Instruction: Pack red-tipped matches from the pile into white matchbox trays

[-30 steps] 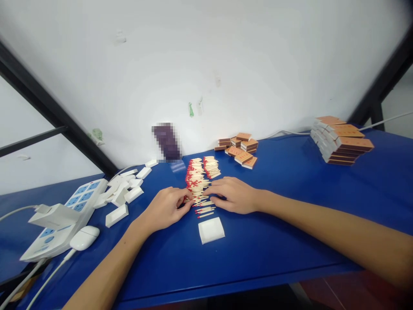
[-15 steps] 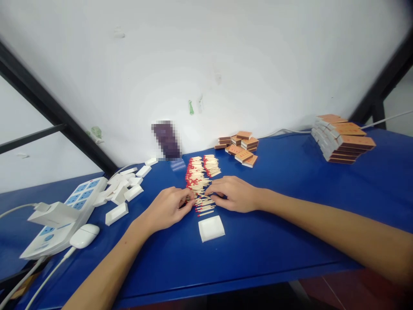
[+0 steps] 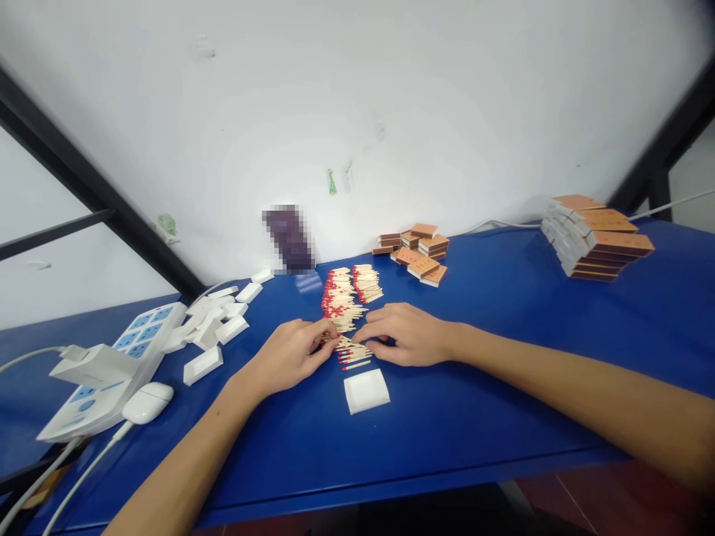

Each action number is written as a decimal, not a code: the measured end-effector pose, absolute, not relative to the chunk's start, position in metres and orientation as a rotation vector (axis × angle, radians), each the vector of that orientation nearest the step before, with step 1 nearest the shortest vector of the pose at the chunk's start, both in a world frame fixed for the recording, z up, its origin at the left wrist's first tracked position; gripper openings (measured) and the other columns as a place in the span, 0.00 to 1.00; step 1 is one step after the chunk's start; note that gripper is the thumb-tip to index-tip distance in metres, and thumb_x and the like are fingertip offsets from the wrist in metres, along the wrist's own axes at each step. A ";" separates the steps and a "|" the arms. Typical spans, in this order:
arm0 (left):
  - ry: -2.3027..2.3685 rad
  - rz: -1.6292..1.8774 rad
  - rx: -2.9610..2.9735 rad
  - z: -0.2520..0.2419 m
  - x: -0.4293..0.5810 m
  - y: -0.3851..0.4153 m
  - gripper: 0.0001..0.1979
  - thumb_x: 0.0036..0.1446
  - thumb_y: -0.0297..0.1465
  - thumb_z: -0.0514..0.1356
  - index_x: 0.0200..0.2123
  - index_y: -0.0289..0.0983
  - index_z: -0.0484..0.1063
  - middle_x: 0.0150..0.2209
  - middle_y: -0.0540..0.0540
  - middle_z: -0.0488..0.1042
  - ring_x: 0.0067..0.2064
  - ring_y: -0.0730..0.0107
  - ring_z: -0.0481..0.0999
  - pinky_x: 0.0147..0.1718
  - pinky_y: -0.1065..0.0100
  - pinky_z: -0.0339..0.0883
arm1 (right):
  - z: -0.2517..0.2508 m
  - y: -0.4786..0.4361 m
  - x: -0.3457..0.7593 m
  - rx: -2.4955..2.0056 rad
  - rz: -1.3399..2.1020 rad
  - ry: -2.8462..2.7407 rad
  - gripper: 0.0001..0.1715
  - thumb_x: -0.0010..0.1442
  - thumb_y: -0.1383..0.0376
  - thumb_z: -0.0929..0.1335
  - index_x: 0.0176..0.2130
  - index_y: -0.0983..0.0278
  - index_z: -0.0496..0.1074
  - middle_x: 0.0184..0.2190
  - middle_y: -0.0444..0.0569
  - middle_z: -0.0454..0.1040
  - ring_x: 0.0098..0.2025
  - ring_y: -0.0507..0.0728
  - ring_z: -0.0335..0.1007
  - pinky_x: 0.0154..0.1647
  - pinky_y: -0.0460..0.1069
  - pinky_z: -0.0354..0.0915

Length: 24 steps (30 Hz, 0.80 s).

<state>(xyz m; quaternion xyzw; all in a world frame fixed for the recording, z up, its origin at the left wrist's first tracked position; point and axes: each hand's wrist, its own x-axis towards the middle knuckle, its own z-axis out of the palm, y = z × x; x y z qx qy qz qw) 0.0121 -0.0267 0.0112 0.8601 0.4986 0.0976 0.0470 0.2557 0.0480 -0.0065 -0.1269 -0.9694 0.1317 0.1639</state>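
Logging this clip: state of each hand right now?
Left hand: curled at the red-headed matchsticks; cannot tell whether it grips any.
Right hand: curled at their plain ends; grip also unclear.

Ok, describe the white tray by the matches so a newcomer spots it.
On the blue table, find the red-tipped matches. The white tray lies just on their near side, alone, unlike the other white trays clustered at left.

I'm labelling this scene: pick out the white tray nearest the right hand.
The lone white tray on the wearer's side of the matches; the other trays lie scattered left of them.
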 end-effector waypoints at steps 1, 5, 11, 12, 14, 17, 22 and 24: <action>1.524 0.294 2.628 0.011 0.012 -0.027 0.08 0.67 0.34 0.52 0.40 0.38 0.69 0.25 0.53 0.70 0.27 0.70 0.68 0.30 0.70 0.57 | -0.007 0.048 0.256 -0.357 0.372 -2.763 0.17 0.65 0.66 0.62 0.50 0.61 0.76 0.36 0.47 0.76 0.33 0.53 0.67 0.38 0.49 0.58; 1.538 0.292 2.626 0.011 0.013 -0.027 0.08 0.67 0.34 0.52 0.40 0.39 0.69 0.26 0.52 0.70 0.27 0.70 0.68 0.30 0.70 0.56 | -0.007 0.048 0.256 -0.350 0.361 -2.766 0.17 0.66 0.65 0.63 0.51 0.60 0.75 0.37 0.47 0.76 0.32 0.53 0.67 0.38 0.49 0.58; 1.531 0.287 2.604 0.012 0.014 -0.026 0.08 0.67 0.34 0.53 0.40 0.38 0.70 0.26 0.52 0.70 0.27 0.70 0.69 0.30 0.70 0.56 | -0.010 0.049 0.255 -0.391 0.349 -2.743 0.18 0.66 0.65 0.62 0.51 0.62 0.75 0.37 0.49 0.77 0.34 0.54 0.69 0.39 0.49 0.58; 1.526 0.290 2.603 0.012 0.014 -0.026 0.08 0.67 0.34 0.53 0.40 0.38 0.70 0.26 0.52 0.70 0.27 0.70 0.69 0.30 0.70 0.56 | -0.011 0.049 0.255 -0.401 0.350 -2.736 0.17 0.66 0.65 0.62 0.51 0.63 0.75 0.37 0.49 0.77 0.34 0.54 0.69 0.39 0.49 0.59; 1.517 0.300 2.608 0.012 0.015 -0.026 0.08 0.66 0.34 0.53 0.39 0.39 0.70 0.25 0.53 0.70 0.27 0.70 0.69 0.30 0.70 0.56 | -0.011 0.049 0.255 -0.414 0.347 -2.729 0.17 0.65 0.66 0.63 0.50 0.64 0.75 0.36 0.48 0.77 0.34 0.54 0.69 0.39 0.49 0.59; 1.512 0.306 2.621 0.012 0.015 -0.027 0.08 0.66 0.34 0.53 0.40 0.39 0.70 0.24 0.53 0.69 0.27 0.70 0.68 0.30 0.70 0.56 | -0.010 0.049 0.255 -0.419 0.343 -2.734 0.16 0.65 0.66 0.63 0.49 0.64 0.75 0.36 0.48 0.77 0.33 0.54 0.69 0.37 0.49 0.58; 1.514 0.309 2.626 0.012 0.014 -0.028 0.07 0.65 0.32 0.54 0.39 0.39 0.71 0.24 0.53 0.69 0.27 0.71 0.68 0.29 0.70 0.56 | -0.008 0.049 0.255 -0.416 0.359 -2.731 0.16 0.64 0.67 0.63 0.48 0.65 0.76 0.36 0.49 0.77 0.34 0.54 0.69 0.36 0.48 0.58; 1.512 0.315 2.629 0.012 0.014 -0.027 0.07 0.65 0.32 0.54 0.38 0.38 0.71 0.24 0.53 0.69 0.26 0.71 0.68 0.29 0.70 0.55 | -0.008 0.049 0.255 -0.407 0.365 -2.726 0.16 0.64 0.67 0.63 0.48 0.65 0.76 0.36 0.49 0.77 0.34 0.54 0.69 0.36 0.48 0.58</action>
